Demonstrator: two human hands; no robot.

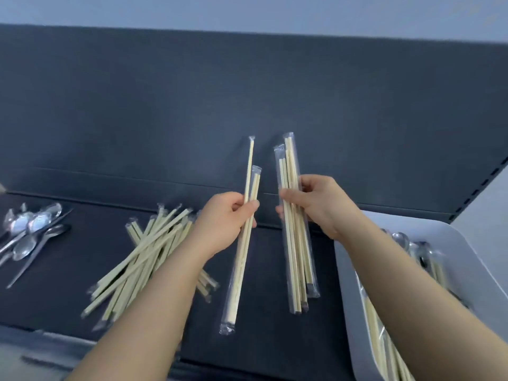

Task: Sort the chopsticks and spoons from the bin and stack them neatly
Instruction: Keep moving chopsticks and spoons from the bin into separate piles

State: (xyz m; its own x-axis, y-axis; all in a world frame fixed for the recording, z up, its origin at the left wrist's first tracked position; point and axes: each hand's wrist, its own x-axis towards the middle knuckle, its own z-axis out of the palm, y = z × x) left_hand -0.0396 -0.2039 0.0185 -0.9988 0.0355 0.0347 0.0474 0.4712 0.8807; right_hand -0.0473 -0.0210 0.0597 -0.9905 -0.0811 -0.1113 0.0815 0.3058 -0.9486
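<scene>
My left hand [228, 218] grips two wrapped chopstick pairs [243, 259], held nearly upright above the dark shelf. Close to its right, my right hand [310, 202] is closed around a bundle of several wrapped chopstick pairs [297, 259], also upright. A loose pile of wrapped chopsticks [143, 257] lies on the shelf under my left forearm. Several wrapped metal spoons [30, 229] lie in a heap at the far left. The white bin [354, 298] at the lower right holds more chopsticks and spoons, partly hidden by my right forearm.
The dark shelf surface [275, 339] runs left to right, with a dark back panel [247, 92] behind it. A perforated upright [478, 185] stands at the right end. The shelf's front edge lies near the bottom left.
</scene>
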